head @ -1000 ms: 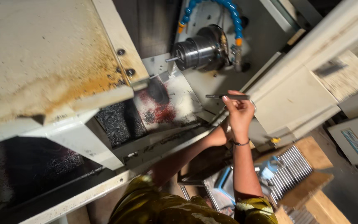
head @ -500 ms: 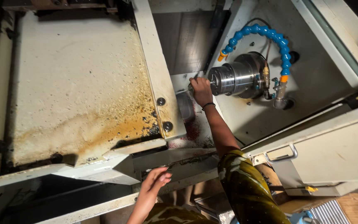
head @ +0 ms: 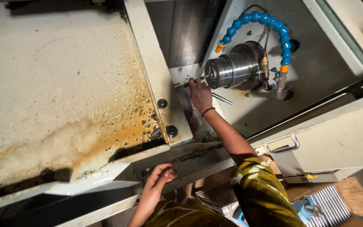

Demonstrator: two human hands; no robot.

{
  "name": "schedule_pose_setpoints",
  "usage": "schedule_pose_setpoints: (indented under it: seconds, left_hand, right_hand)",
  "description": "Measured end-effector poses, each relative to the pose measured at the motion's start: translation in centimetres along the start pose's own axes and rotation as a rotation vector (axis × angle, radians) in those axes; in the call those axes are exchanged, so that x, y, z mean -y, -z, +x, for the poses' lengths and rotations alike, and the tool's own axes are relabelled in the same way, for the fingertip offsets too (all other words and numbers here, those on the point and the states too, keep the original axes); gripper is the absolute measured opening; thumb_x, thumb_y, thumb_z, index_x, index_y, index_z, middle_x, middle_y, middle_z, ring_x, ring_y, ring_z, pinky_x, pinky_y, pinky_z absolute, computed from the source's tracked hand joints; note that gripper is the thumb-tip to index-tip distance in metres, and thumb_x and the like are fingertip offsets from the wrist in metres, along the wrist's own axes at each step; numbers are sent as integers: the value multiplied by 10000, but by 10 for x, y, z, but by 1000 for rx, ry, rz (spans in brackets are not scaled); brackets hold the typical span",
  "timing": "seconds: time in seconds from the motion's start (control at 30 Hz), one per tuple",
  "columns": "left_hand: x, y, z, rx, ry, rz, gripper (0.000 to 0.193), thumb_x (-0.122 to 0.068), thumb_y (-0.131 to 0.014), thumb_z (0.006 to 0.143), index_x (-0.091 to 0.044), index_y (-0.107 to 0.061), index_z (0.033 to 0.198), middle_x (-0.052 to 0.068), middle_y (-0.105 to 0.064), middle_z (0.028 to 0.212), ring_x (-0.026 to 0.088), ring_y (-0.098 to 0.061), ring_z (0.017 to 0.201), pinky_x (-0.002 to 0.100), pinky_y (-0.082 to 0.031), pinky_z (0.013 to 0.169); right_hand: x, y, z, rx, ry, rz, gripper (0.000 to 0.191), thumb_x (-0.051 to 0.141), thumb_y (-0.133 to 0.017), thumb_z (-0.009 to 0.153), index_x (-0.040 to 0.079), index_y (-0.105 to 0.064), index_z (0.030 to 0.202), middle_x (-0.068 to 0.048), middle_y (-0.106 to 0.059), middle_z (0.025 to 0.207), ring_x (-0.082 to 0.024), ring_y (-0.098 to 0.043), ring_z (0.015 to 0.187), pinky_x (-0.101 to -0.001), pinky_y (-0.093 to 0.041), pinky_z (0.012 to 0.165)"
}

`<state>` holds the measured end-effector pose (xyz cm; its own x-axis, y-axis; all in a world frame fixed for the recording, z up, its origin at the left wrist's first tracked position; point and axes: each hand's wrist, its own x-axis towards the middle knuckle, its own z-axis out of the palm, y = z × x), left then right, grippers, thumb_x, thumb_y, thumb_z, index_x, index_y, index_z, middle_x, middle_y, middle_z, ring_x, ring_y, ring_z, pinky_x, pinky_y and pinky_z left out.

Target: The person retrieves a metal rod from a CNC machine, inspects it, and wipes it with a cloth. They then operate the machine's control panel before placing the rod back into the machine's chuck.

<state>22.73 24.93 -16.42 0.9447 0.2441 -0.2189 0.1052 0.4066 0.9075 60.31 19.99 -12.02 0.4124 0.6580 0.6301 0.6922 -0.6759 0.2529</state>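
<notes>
Right hand was reached into the machine enclosure, fingers curled around a thin metal rod just beside the nose of the steel spindle; the rod's free end stuck out past the wrist toward the right. Exact grip hidden by the back of the hand. Left hand rested lower down on the pale sheet-metal edge of the machine, fingers loosely bent, holding nothing. Blue segmented coolant hose arched over the spindle. Rust-stained cover panel lay to the left.
</notes>
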Motion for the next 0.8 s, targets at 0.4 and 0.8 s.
schedule_pose_setpoints:
  seconds: [0.4,0.8]
  left_hand:
    - [3,-2,6,113,-53,-13,303,-144,-479,1055,7,-587,1294,99,-694,1132,185,-660,1025,346,-514,931]
    - [-5,8,3,90,-25,-34,320,-191,-471,1066,5,-591,1287,102,-695,1133,198,-652,1031,365,-505,972]
  right_hand:
    - [-14,-35,26,152,-84,-354,115,135,-621,887,82,-626,988,-63,-665,857,-223,-708,700,-346,-541,520]
    - [-34,-17,15,165,-276,-173,503,55,-644,862,-11,-643,1360,-108,-715,782,-241,-709,562,-343,-551,463]
